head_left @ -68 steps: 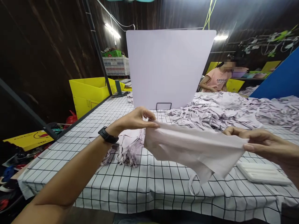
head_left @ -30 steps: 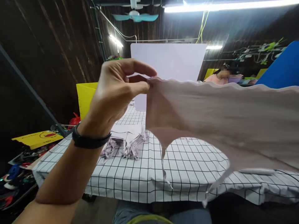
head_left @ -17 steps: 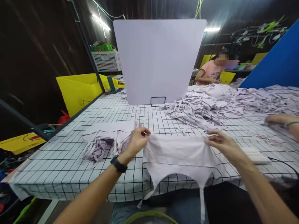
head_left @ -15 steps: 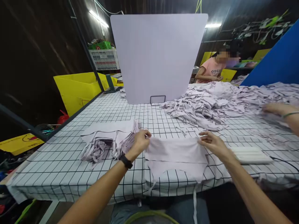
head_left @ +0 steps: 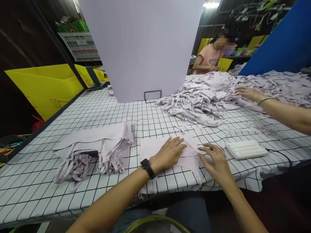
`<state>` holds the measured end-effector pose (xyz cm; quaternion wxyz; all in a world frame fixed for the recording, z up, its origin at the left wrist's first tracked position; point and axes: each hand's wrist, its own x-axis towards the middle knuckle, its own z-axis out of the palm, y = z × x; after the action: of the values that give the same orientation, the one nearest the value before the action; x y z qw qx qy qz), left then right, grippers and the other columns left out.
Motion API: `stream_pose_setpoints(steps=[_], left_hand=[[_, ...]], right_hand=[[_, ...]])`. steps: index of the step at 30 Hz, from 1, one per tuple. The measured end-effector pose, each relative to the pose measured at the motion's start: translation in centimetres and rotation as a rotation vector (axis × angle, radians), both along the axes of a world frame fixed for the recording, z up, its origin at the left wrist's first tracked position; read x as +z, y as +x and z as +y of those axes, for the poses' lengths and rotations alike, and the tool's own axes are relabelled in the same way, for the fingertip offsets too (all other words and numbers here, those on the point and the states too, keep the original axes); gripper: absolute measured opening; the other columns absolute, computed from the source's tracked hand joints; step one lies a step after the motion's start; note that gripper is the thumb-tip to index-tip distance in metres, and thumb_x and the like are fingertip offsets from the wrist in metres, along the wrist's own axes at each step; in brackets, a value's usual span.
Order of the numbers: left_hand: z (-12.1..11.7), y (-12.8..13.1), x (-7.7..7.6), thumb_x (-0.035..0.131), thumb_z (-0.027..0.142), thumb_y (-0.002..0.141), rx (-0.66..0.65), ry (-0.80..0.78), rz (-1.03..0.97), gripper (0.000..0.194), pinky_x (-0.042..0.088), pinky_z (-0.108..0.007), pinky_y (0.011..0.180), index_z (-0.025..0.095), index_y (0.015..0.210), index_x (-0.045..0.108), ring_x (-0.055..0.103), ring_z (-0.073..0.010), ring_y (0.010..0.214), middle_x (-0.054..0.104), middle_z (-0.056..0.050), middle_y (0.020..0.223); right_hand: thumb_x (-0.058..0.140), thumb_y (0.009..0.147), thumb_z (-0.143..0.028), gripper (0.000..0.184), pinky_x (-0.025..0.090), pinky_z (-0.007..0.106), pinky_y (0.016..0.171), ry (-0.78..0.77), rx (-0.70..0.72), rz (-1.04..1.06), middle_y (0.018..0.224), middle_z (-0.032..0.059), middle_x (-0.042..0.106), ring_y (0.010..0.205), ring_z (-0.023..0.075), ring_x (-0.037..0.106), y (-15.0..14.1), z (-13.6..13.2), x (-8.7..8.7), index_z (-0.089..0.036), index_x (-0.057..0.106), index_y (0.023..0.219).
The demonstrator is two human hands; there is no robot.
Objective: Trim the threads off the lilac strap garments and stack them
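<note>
A pale lilac strappy top [head_left: 152, 147] lies on the grid-patterned tablecloth in front of me. My left hand [head_left: 170, 151], with a dark watch on the wrist, rests flat across its middle, fingers stretched out. At the garment's right edge is my right hand [head_left: 213, 161], its thumb and fingers apart and the fingertips close to the cloth; whether they touch it is unclear. Left of these hands sits a neat stack of the same tops [head_left: 89, 139], with straps bunched at its front. Part of the garment is hidden under my left hand.
A large loose heap of lilac garments [head_left: 199, 100] covers the back right. Another person's hand [head_left: 250, 94] reaches onto it. A white corded device [head_left: 246, 149] lies at right. A tall pale board [head_left: 145, 48] stands behind, with a yellow bin [head_left: 43, 87] at left.
My left hand has moved from the top's upper left corner to lie flat over its middle. My view has shifted. The neighbour's hand reaches further in over the heap.
</note>
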<state>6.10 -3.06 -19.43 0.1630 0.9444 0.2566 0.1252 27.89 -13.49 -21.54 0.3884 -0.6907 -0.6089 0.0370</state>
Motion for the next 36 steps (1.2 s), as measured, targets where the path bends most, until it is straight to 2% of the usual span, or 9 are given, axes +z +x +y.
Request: stream_pose_setpoints(steps=[3, 6, 11, 14, 17, 22, 26, 30, 36], left_hand=[[0.0, 2.5, -0.4, 0.033, 0.032, 0.108, -0.118, -0.066, 0.062, 0.043, 0.024, -0.053, 0.127, 0.024, 0.146, 0.051, 0.029, -0.0249, 0.155, 0.037, -0.008, 0.164], [-0.3, 3.7, -0.8, 0.030, 0.043, 0.109, -0.188, -0.108, 0.097, 0.049, 0.013, -0.062, 0.127, 0.027, 0.154, 0.042, 0.018, -0.0269, 0.158, 0.027, -0.006, 0.168], [-1.3, 4.5, -1.7, 0.032, 0.056, 0.106, -0.193, -0.070, 0.134, 0.061, -0.001, -0.064, 0.126, 0.028, 0.160, 0.031, 0.011, -0.0267, 0.159, 0.019, -0.005, 0.170], [-1.7, 4.7, -2.0, 0.033, 0.059, 0.105, -0.172, -0.024, 0.167, 0.063, 0.000, -0.063, 0.127, 0.027, 0.160, 0.031, 0.012, -0.0260, 0.159, 0.019, -0.004, 0.169], [-1.7, 4.6, -2.0, 0.031, 0.060, 0.105, -0.164, 0.002, 0.183, 0.063, 0.002, -0.063, 0.127, 0.029, 0.160, 0.031, 0.012, -0.0257, 0.159, 0.019, -0.003, 0.169], [-1.6, 4.6, -2.1, 0.029, 0.059, 0.105, -0.157, 0.046, 0.188, 0.061, 0.001, -0.062, 0.126, 0.030, 0.160, 0.030, 0.012, -0.0257, 0.159, 0.018, -0.003, 0.170], [-1.6, 4.7, -2.2, 0.028, 0.058, 0.106, -0.161, 0.052, 0.197, 0.062, 0.000, -0.065, 0.125, 0.029, 0.160, 0.029, 0.013, -0.0273, 0.159, 0.019, -0.005, 0.170], [-1.6, 4.7, -2.0, 0.028, 0.058, 0.105, -0.151, 0.042, 0.207, 0.062, 0.000, -0.065, 0.125, 0.030, 0.160, 0.029, 0.014, -0.0281, 0.159, 0.020, -0.004, 0.170], [-1.7, 4.6, -2.0, 0.029, 0.058, 0.105, -0.156, 0.057, 0.216, 0.063, 0.002, -0.066, 0.125, 0.029, 0.161, 0.028, 0.013, -0.0278, 0.159, 0.019, -0.005, 0.170]], right_hand=[[0.062, 0.088, -0.057, 0.031, 0.055, 0.037, 0.074, -0.120, -0.128, 0.111, 0.092, 0.0084, 0.073, 0.085, 0.0291, 0.069, -1.2, -5.6, -0.8, -0.028, 0.074, 0.089], [0.061, 0.085, -0.069, 0.046, 0.055, 0.032, 0.063, -0.347, -0.174, 0.405, 0.075, 0.0069, 0.075, 0.069, 0.0272, 0.070, -2.4, -9.2, -2.3, -0.026, 0.075, 0.081], [0.052, 0.082, -0.081, 0.065, 0.056, 0.035, 0.079, -0.355, -0.037, 0.668, 0.084, 0.0100, 0.075, 0.086, 0.0302, 0.071, -4.5, -8.9, -3.9, -0.020, 0.073, 0.080], [0.053, 0.082, -0.081, 0.063, 0.055, 0.033, 0.075, -0.352, 0.042, 0.699, 0.073, 0.0069, 0.070, 0.076, 0.0258, 0.067, -5.4, -9.0, -3.4, -0.021, 0.068, 0.068], [0.053, 0.087, -0.075, 0.059, 0.052, 0.030, 0.069, -0.366, 0.071, 0.709, 0.065, 0.0044, 0.065, 0.068, 0.0223, 0.063, -5.7, -11.7, -2.8, -0.022, 0.065, 0.066], [0.054, 0.090, -0.069, 0.054, 0.052, 0.033, 0.078, -0.481, 0.004, 0.764, 0.069, 0.0054, 0.066, 0.077, 0.0247, 0.066, -5.4, -18.6, -2.6, -0.021, 0.073, 0.075], [0.060, 0.089, -0.065, 0.053, 0.053, 0.035, 0.080, -0.516, -0.045, 0.896, 0.064, 0.0027, 0.065, 0.075, 0.0242, 0.067, -5.4, -21.9, -2.6, -0.020, 0.077, 0.114], [0.066, 0.086, -0.060, 0.048, 0.056, 0.036, 0.076, -0.396, -0.150, 0.901, 0.060, 0.0020, 0.064, 0.074, 0.0249, 0.070, -4.9, -21.2, -2.7, -0.019, 0.077, 0.110], [0.067, 0.079, -0.065, 0.050, 0.055, 0.037, 0.085, -0.200, -0.149, 0.738, 0.106, 0.0127, 0.075, 0.097, 0.0279, 0.070, -4.2, -12.6, -5.1, -0.020, 0.075, 0.101]])
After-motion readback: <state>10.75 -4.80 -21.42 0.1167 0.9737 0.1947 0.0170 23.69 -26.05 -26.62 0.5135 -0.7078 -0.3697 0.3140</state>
